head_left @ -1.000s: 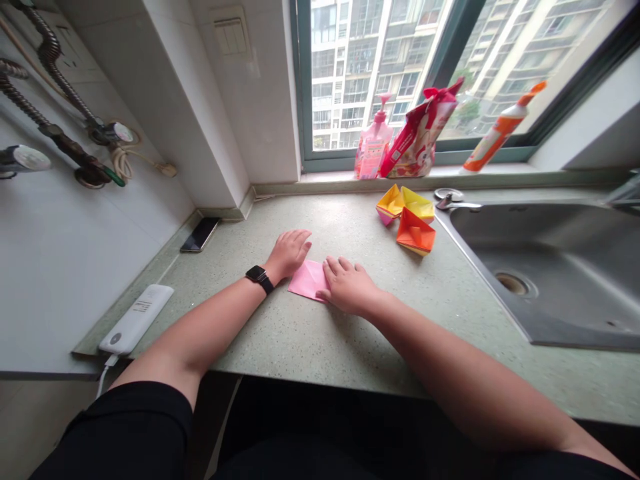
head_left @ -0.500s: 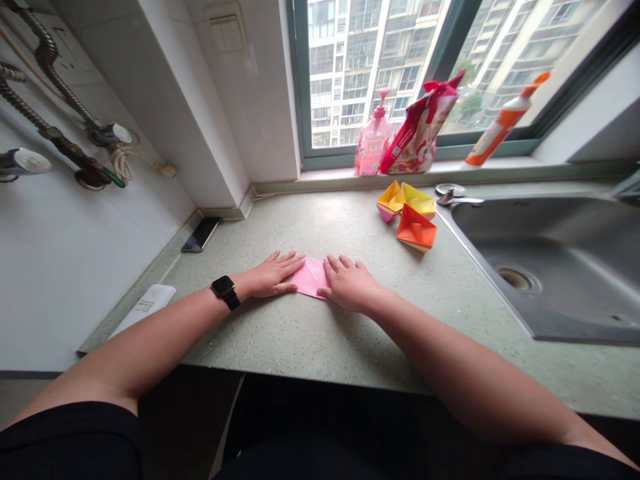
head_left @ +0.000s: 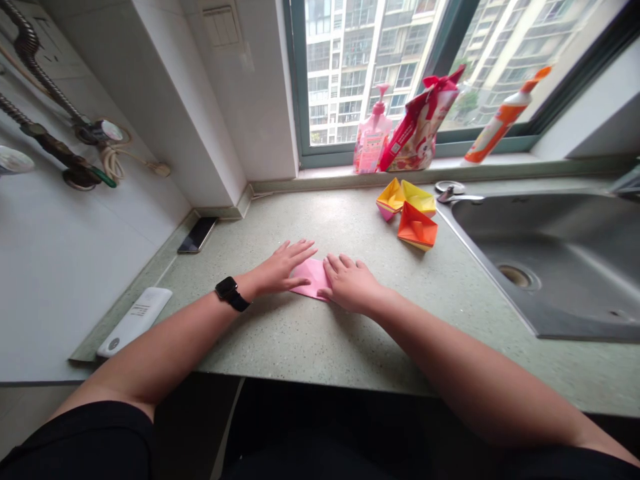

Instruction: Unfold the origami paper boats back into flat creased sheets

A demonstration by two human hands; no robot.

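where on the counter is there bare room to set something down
Bare countertop lies beyond the pink paper, between the smartphone and three origami pieces; also from that paper to the near edge. Another patch lies between the right forearm and sink. It's crowded at the paper, with the left hand and right hand there.

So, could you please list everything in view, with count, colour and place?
Counter: 1, pale green, centre
Paper: 1, pink, mid-counter
Sink: 1, grey, right
Folded shapes: 3, mostly yellow or orange, left of sink
Phone: 1, black, counter, left
Power bank: 1, white, counter's left end
Lever: 1, silver, sink corner
Window: 1, green frame, far side
Pump bottle: 1, pink, sill
Bag: 1, red and white, sill
Squeeze bottle: 1, orange and white, sill
Switches: 1 panel, white, left of window
Pipes: several, silver and dark, left wall
Watch: 1, black, left arm
Sleeves: 2, black, lower edge
Left hand: 1, bare, at paper's left side
Right hand: 1, bare, on paper
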